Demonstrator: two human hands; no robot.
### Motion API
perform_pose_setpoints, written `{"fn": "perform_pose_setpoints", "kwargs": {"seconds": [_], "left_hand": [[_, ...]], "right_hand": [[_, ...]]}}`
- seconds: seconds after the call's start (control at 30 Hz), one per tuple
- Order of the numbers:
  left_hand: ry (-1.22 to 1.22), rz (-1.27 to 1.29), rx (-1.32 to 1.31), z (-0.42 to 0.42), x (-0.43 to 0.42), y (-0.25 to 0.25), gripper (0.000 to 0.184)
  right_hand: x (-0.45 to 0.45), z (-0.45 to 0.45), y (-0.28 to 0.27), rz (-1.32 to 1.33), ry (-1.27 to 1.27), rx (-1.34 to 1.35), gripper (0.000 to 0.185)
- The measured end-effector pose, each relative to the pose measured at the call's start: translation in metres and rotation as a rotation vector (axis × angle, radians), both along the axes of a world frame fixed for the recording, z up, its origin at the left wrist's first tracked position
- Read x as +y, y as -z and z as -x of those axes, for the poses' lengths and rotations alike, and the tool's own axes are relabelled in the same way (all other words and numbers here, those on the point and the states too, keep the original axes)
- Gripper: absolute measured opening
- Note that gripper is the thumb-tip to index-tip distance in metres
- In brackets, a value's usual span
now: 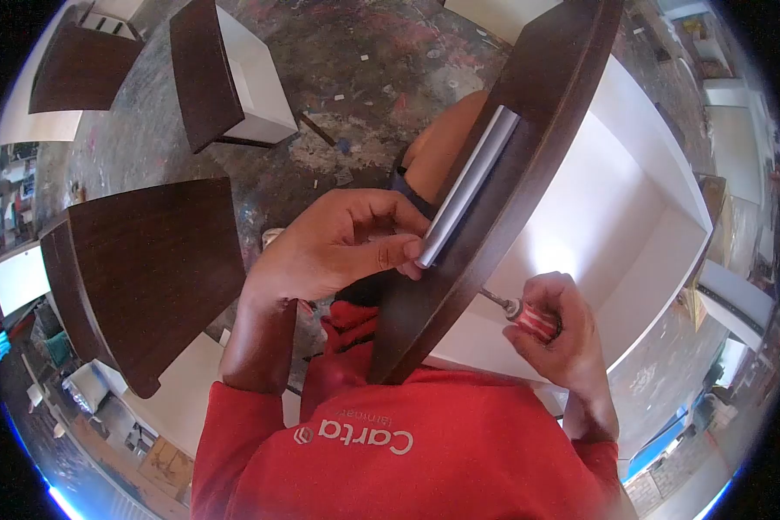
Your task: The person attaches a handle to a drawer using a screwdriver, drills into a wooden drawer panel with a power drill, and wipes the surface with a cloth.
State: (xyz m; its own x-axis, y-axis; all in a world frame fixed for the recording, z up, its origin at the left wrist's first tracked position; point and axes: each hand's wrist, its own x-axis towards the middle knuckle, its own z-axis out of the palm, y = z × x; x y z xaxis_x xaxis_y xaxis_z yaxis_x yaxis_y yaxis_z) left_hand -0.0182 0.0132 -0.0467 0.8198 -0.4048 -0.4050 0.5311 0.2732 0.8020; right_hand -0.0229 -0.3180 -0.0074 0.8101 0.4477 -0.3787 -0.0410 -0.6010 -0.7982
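My left hand (pixel 342 238) pinches the lower end of a silver drawer handle (pixel 471 186) between thumb and fingers. The handle lies along the outer face of a dark brown drawer front (pixel 542 108). Behind that front is the white drawer box (pixel 620 186), tilted up across my lap. Inside the box my right hand (pixel 563 334) is closed around a screwdriver (pixel 533 321) with a red grip. Its thin shaft points at the back of the drawer front, near the handle's lower end. The screwdriver's tip and any screw there are hidden or too small to make out.
More drawers with dark fronts stand on the stained floor (pixel 338 78): one close on the left (pixel 152 269), one ahead (pixel 204 74) and one far left (pixel 87 65). A dark strip (pixel 318 128) lies on the floor. White panels and clutter line both sides.
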Motion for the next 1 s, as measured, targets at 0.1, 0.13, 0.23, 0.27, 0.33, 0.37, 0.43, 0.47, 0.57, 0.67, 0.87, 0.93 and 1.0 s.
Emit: {"fn": "perform_pose_setpoints", "kwargs": {"seconds": [0.1, 0.13, 0.23, 0.27, 0.33, 0.37, 0.43, 0.47, 0.57, 0.67, 0.87, 0.93, 1.0], "left_hand": [[0.015, 0.023, 0.009, -0.002, 0.001, 0.001, 0.023], [0.018, 0.030, 0.005, -0.002, 0.002, 0.002, 0.022], [0.026, 0.043, 0.004, -0.003, 0.002, 0.003, 0.021], [0.028, 0.046, 0.004, -0.004, 0.002, 0.003, 0.021], [0.035, 0.025, 0.008, -0.005, 0.002, 0.001, 0.021], [0.038, 0.015, 0.010, -0.005, 0.002, 0.000, 0.021], [0.041, 0.023, -0.001, -0.006, 0.002, 0.001, 0.021], [0.042, 0.028, -0.007, -0.006, 0.003, 0.001, 0.021], [0.058, -0.012, -0.008, -0.008, 0.004, -0.002, 0.021], [0.065, 0.002, -0.057, -0.007, 0.004, 0.005, 0.021], [0.059, -0.002, -0.029, -0.006, 0.003, -0.001, 0.020], [0.057, 0.004, -0.017, -0.005, 0.003, -0.001, 0.020], [0.058, 0.005, -0.017, -0.005, 0.003, -0.001, 0.020]], "right_hand": [[-0.003, -0.004, -0.002, -0.004, -0.034, -0.016, 0.042], [-0.005, -0.007, -0.002, 0.025, -0.080, -0.041, 0.043], [-0.008, -0.011, 0.001, 0.049, -0.159, -0.068, 0.042], [-0.008, -0.010, 0.006, 0.017, -0.150, -0.048, 0.040], [-0.003, -0.007, 0.004, -0.001, -0.071, -0.010, 0.036], [0.007, -0.005, -0.005, 0.012, 0.000, 0.007, 0.033], [0.011, -0.004, -0.009, 0.024, 0.059, 0.051, 0.030], [0.006, -0.005, -0.007, 0.024, 0.048, 0.078, 0.031], [-0.003, -0.004, 0.002, -0.027, 0.000, 0.060, 0.037], [-0.009, -0.007, 0.013, -0.028, -0.140, -0.087, 0.040], [0.008, -0.001, -0.008, 0.036, 0.047, 0.088, 0.030], [0.007, -0.001, -0.008, 0.045, 0.024, 0.055, 0.030], [0.001, -0.004, -0.009, 0.048, -0.020, 0.082, 0.031]]}}
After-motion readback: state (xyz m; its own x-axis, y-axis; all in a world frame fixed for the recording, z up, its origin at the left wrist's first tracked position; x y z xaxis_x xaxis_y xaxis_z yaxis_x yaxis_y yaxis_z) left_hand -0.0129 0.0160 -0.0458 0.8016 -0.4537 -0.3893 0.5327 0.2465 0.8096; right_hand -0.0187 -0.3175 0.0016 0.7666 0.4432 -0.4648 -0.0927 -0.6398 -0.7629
